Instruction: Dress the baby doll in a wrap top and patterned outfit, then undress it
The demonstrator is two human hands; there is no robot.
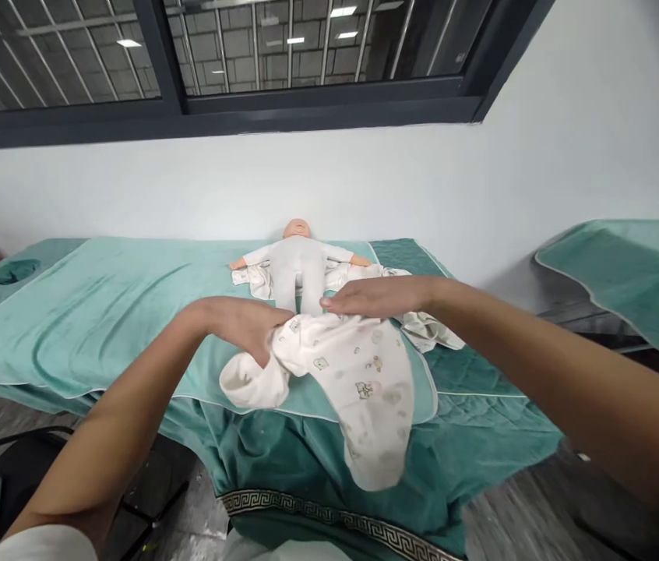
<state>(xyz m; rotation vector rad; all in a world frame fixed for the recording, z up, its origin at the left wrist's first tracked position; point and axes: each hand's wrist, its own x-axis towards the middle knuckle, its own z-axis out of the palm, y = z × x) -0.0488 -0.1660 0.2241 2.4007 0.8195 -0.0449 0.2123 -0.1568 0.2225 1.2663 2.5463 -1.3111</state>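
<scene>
A doll [298,261] in a pale grey body suit lies on its back, arms spread and legs toward me. White baby pants [364,382] with small printed animals lie below its feet; one leg hangs toward the front edge and the other is bunched to the left. My left hand [244,323] is closed on the upper left part of the pants, its fingertips partly hidden by the cloth. Stretched out flat, my right hand [376,296] is over the upper edge of the pants, beside the doll's foot.
Light green towelling [101,312] covers the bed, over a darker green quilted cover [481,382]. Crumpled white cloth [431,331] lies under and right of the doll. A white wall [189,187] and barred window stand behind. Another green-covered surface [645,273] is at right.
</scene>
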